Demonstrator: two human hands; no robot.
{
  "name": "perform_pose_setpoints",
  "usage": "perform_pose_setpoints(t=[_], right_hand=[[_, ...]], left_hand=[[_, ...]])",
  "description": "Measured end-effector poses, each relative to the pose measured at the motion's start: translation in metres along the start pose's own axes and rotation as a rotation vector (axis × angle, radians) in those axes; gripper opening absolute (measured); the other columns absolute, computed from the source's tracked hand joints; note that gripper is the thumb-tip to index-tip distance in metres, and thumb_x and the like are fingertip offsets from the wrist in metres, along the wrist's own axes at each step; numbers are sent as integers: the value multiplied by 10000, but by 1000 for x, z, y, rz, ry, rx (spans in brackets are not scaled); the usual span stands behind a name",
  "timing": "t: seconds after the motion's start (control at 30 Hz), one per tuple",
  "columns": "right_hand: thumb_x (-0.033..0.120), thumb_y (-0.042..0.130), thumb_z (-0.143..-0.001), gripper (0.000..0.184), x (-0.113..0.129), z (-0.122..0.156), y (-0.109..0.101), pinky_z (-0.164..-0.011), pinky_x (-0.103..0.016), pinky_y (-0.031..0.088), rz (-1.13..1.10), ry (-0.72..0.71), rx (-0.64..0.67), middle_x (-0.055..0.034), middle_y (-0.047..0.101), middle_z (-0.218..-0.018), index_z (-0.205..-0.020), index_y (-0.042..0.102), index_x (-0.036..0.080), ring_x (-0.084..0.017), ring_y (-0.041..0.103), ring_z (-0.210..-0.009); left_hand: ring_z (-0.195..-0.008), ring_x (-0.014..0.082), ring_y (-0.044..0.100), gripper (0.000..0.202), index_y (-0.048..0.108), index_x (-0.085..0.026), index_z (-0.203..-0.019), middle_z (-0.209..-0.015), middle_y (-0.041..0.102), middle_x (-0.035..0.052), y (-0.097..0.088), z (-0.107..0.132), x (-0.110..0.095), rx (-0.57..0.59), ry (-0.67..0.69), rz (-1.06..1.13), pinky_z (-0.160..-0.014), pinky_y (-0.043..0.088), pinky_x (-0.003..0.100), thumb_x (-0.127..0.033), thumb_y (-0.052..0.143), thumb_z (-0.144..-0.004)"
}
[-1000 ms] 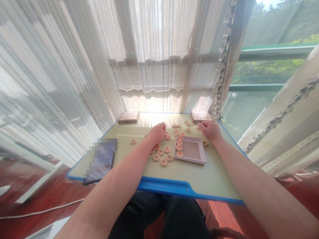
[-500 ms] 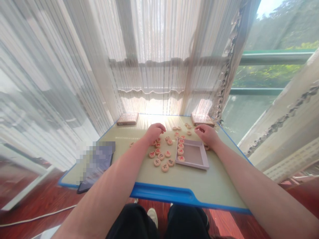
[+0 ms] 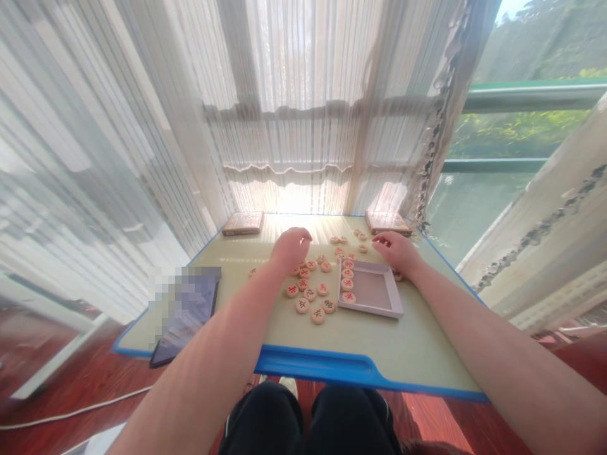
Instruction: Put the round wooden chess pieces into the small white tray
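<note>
Several round wooden game discs [image 3: 310, 294] with red or dark characters lie scattered on a pale table [image 3: 408, 354] with a blue rim. A shallow grey box tray [image 3: 374, 291] holds a column of discs along its left side. My left hand [image 3: 289, 248] hovers curled over the far discs left of the tray; what its fingers hold is hidden. My right hand [image 3: 396, 249] rests just beyond the tray's far right corner, fingers pinched together close to loose discs [image 3: 360, 239].
Two flat wooden boxes stand at the back, one on the left [image 3: 243, 222] and one on the right [image 3: 386, 222]. A dark tablet [image 3: 187, 313] lies at the table's left edge. Sheer curtains hang right behind the table. My knees are below the front rim.
Both hands stay curled at the far discs, the left hand shifting slightly away from the pile. The camera view has drifted a little.
</note>
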State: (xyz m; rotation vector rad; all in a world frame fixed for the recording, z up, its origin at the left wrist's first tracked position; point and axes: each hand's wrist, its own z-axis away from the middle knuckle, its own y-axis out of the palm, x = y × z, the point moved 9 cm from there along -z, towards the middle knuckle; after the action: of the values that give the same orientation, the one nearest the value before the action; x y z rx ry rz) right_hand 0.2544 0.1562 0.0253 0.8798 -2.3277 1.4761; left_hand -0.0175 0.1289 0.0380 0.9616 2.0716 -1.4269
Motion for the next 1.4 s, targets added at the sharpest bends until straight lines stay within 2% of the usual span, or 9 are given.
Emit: perform_pose_setpoints(t=[0.07,0.13,0.43,0.6,0.77,1.0,1.07,1.23,1.4], right_hand=[[341,534,-720,244,-1,0,0,-626,-288,423,-2,2,-7,-35,622,-736,-828,674,172,-154,524,-638],[337,529,-722,247,-3,0,-1,-634,-288,425,-4,11,-16,-37,623,-741,-831,673,169,-154,523,-644],[312,545,-713,227,-2,-1,1,-639,-284,424,6,36,9,-44,634,-752,-816,682,163,-154,530,-650],[326,548,-719,227,-3,-1,2,-644,-280,426,3,51,15,-46,641,-771,-810,687,170,-156,535,-664],[312,564,-712,196,-1,0,4,-651,-276,429,0,55,38,-41,649,-768,-780,693,180,-152,542,-658],[335,551,-726,227,8,2,5,-663,-270,440,-8,4,65,-44,647,-791,-796,702,181,-153,556,-687],[321,539,-725,221,11,1,-2,-696,-286,437,-16,-39,-2,-51,648,-779,-756,701,174,-164,555,-708],[302,521,-710,228,-5,0,-14,-665,-303,430,-48,83,-110,-55,663,-774,-765,694,163,-172,547,-682],[314,534,-706,228,-2,1,-7,-664,-302,430,-29,66,-44,-52,677,-793,-779,695,169,-172,549,-682]], left_hand=[[-968,222,554,200,659,-189,-826,-960,628,60,5,6,-15,69,119,-256,-912,439,383,-158,475,-753],[-1005,223,543,240,670,-207,-922,-1015,627,51,12,12,-22,144,171,-334,-921,435,362,-206,469,-790],[-1138,234,481,302,686,-262,-1039,-1190,591,21,31,25,-28,285,223,-301,-993,387,344,-314,543,-778],[-1202,262,429,274,718,-265,-976,-1230,578,25,42,33,-34,393,234,-362,-1021,362,364,-362,567,-768],[-1044,228,540,296,727,-221,-793,-1059,641,52,40,33,-43,344,292,-320,-919,435,309,-469,568,-767],[-891,207,580,304,689,-207,-909,-952,640,53,40,33,-41,351,266,-345,-800,471,292,-445,580,-755],[-891,208,579,291,687,-211,-926,-967,638,50,40,33,-40,359,252,-333,-800,469,293,-418,578,-753],[-834,165,591,317,666,-210,-1006,-1049,641,33,25,23,-27,235,27,-199,-756,463,260,-177,458,-768],[-683,157,563,208,654,-162,-794,-767,655,36,8,19,-26,138,-81,-277,-608,427,249,-164,451,-748]])
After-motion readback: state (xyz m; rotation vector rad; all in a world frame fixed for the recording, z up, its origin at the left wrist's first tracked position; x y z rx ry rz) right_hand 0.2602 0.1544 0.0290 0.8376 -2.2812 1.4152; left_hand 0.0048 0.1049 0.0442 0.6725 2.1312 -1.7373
